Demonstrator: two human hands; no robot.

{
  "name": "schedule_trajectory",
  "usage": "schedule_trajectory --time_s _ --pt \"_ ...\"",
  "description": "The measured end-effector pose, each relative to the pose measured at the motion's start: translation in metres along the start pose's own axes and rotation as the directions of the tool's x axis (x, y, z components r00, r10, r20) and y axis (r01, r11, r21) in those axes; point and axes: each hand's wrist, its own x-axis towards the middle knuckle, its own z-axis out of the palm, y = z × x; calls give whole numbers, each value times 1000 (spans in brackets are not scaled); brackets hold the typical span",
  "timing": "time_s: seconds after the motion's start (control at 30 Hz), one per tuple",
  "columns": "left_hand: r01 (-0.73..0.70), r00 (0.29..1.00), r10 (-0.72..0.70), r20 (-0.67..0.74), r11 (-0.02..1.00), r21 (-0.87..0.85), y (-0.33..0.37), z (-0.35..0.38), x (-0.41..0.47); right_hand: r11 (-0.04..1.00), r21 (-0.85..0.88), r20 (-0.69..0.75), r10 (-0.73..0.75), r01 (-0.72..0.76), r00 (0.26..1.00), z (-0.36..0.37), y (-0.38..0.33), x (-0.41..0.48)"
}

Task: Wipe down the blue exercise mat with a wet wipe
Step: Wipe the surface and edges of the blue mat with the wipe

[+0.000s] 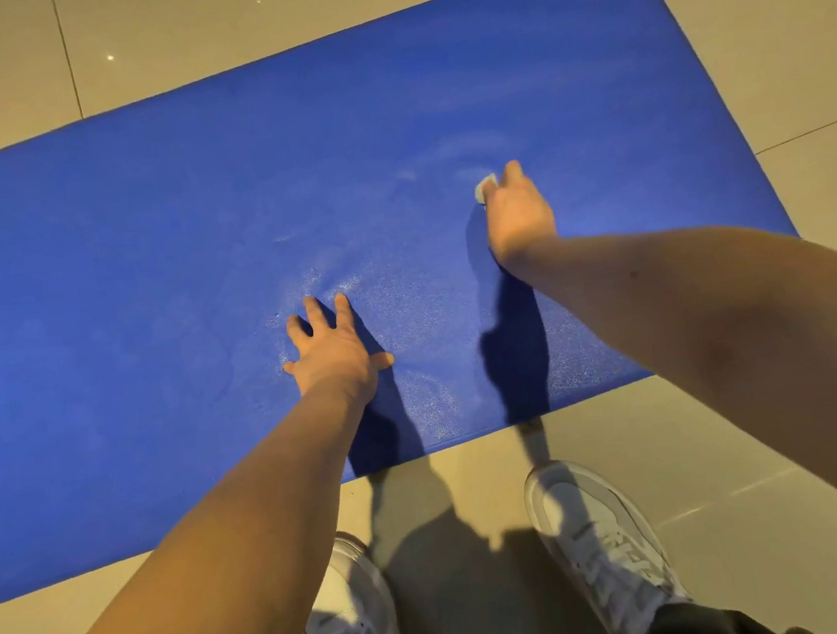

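The right hand [519,213] pinches the wadded wipe [485,188] against the mat [145,294] toward two o'clock, the left hand [332,349] presses flat, fingers spread, near six, and pale streaks around both suggest this end is wiped, the nine o'clock stretch probably left.

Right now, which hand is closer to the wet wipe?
Right. The right hand grips the wipe on the mat; the left hand lies flat on the mat, apart from the wipe, to its left.
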Motion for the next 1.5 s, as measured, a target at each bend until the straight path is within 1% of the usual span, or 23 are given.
schedule_trajectory --time_s 0.03,0.07,0.1,0.17,0.23,0.27,0.33,0.43,0.5,0.57,0.63,0.73,0.77,0.87,0.9,0.93,1.0,1.1,1.23,1.3,1.33,1.4,1.5 --pt "0 1000 0 0 1000 -3 0 0 0 989 139 1 54 -53 999 6 -6 -2" --pt "1 1000 -1 -1 1000 -1 0 -1 -1 986 144 101 72 -86 992 5 -16 -5" --pt "2 1000 -2 -2 1000 2 0 -1 -1 995 101 119 8 -20 993 14 -27 -13" --pt "5 1000 -5 -3 1000 -1 1 -2 -1 975 222 137 -38 7 990 19 -61 -37" --pt "6 1000 -6 -6 1000 -1 1 -1 -1 954 65 104 -298 292 949 32 -89 -57" --pt "4 1000 -4 -12 1000 -2 1 -1 -1 922 90 97 -385 377 918 36 -98 -67" --pt "-6 1000 5 -27 1000 -17 -1 1 0 894 69 216 -446 442 868 42 -102 -78" --pt "-8 999 8 -32 1000 -23 -2 2 0 808 92 181 -588 582 788 39 -89 -64" --pt "-4 1000 4 -26 1000 -15 -2 1 0 828 48 137 -559 558 818 30 -70 -44" --pt "-4 1000 4 -22 1000 -8 -2 1 1 921 4 53 -388 389 920 16 -44 -16" --pt "-5 1000 5 -21 1000 3 -2 1 1 977 -46 -1 -207 207 978 5 -17 7" --pt "-7 1000 8 -22 1000 5 -2 0 1 992 -106 -21 -74 71 997 -1 -3 23" --pt "-6 1000 7 -22 1000 10 -2 0 1 994 -89 -3 -62 62 998 0 -9 22" --pt "-5 1000 5 -22 1000 11 -2 -1 0 986 163 94 -54 39 994 17 -42 6" --pt "-6 1000 6 -22 1000 9 -2 -2 0 995 79 80 -65 58 995 24 -56 -4" --pt "-8 1000 8 -23 1000 9 -1 -2 1 993 100 49 -60 55 997 31 -69 -12" --pt "-9 1000 10 -27 1000 9 -1 -5 1 972 55 70 -231 227 970 39 -91 -27" --pt "-9 1000 9 -29 1000 14 -1 -10 3 888 30 182 -456 458 871 54 -106 -47" --pt "-2 1000 3 -30 1000 19 -1 -14 4 788 64 169 -613 612 772 49 -87 -37" --pt "4 999 -3 -32 1000 23 0 -14 4 816 86 135 -578 571 805 39 -76 -22" --pt "4 999 -4 -32 1000 24 0 -14 4 857 92 55 -513 507 857 34 -66 -10" --pt "2 999 -1 -32 1000 29 0 -14 4 954 3 -80 -299 300 951 19 -41 16" --pt "1 999 0 -35 999 38 -1 -13 6 1000 3 -57 19 -19 998 8 -17 45"
